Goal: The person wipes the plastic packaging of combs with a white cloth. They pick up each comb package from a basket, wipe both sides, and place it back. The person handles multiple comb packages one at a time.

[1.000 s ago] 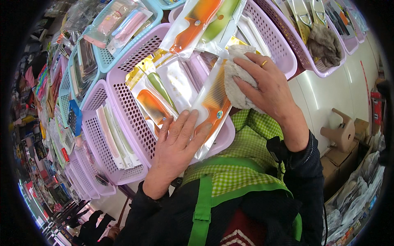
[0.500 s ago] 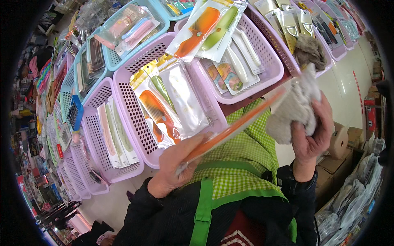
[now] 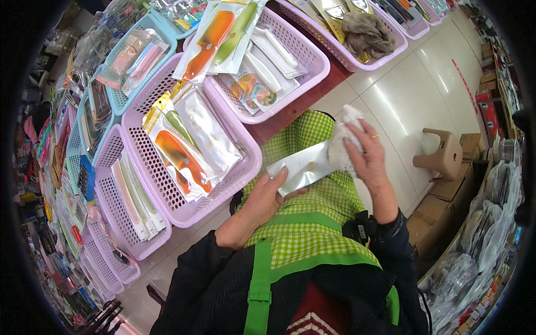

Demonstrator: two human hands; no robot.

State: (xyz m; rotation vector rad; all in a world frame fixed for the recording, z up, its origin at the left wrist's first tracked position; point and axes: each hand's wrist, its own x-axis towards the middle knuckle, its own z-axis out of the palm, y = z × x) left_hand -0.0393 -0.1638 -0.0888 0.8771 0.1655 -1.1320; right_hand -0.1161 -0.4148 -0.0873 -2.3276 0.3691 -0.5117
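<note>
My left hand grips one end of a flat comb package, its silvery back facing up. At the package's other end, my right hand holds a crumpled whitish cloth against it, fingers bent round the cloth. Both hands are over my green checked apron. Left of them, a lilac basket holds orange combs in clear packs and silver-backed packages. More packaged combs lie across the edge of the lilac basket behind it.
Blue baskets and further lilac baskets of packaged goods stand at the left. A grey-brown rag lies in a basket at the far right. A beige stool and cardboard boxes stand on the tiled floor to my right.
The package has turned from edge-on, with orange showing, to silvery back up. My right hand has brought the cloth left and onto its end. The view has shifted, so baskets appear further left.
</note>
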